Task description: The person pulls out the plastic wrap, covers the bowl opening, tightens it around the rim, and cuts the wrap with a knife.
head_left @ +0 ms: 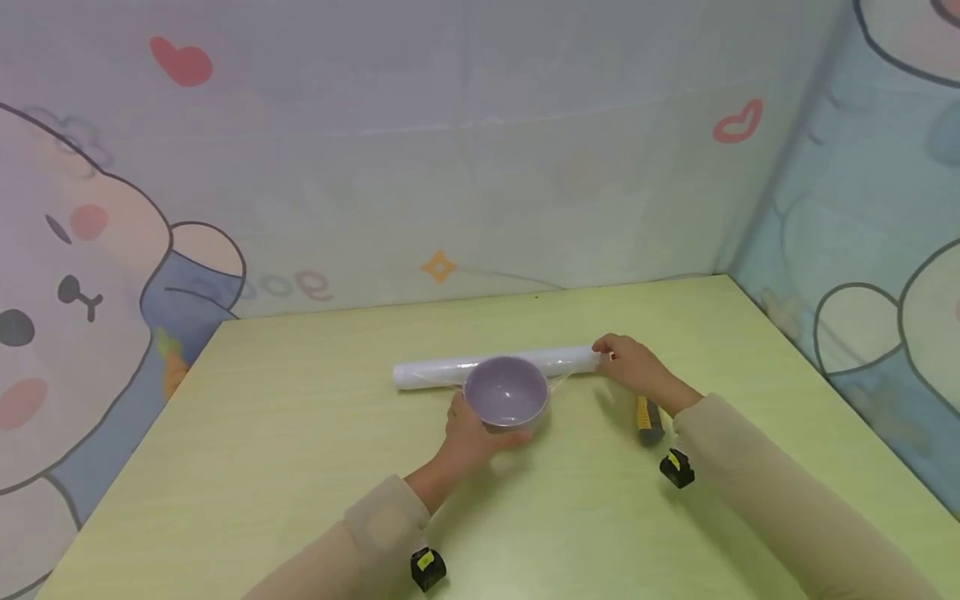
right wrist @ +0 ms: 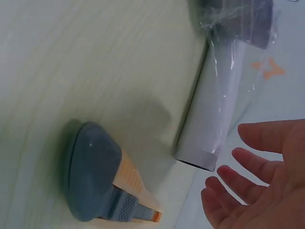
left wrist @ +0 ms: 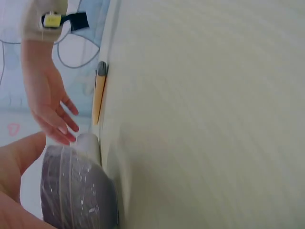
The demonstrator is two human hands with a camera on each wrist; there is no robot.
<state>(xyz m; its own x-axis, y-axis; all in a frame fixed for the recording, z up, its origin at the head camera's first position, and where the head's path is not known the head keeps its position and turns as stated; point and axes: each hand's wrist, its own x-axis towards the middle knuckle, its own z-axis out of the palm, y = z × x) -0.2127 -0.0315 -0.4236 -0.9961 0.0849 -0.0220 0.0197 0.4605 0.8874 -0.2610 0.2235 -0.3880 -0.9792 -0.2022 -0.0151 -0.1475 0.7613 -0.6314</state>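
A purple bowl (head_left: 507, 390) is gripped by my left hand (head_left: 474, 435), with thumb and fingers spread around its side. Clear plastic film (left wrist: 83, 188) is wrapped round the outside of the bowl in wrinkled layers. Just behind the bowl, a white roll of cling film (head_left: 431, 372) lies lengthwise on the table. A loose stretch of film runs between roll and bowl in the right wrist view. My right hand (head_left: 636, 367) hovers by the roll's right end, its fingers (right wrist: 245, 183) parted and holding nothing there.
A yellow and grey box cutter (head_left: 649, 421) lies on the table (head_left: 300, 450) below my right hand, near the right wrist. Cartoon-printed cloth (head_left: 375, 167) hangs behind the table and on both sides. A small black device is attached at each sleeve.
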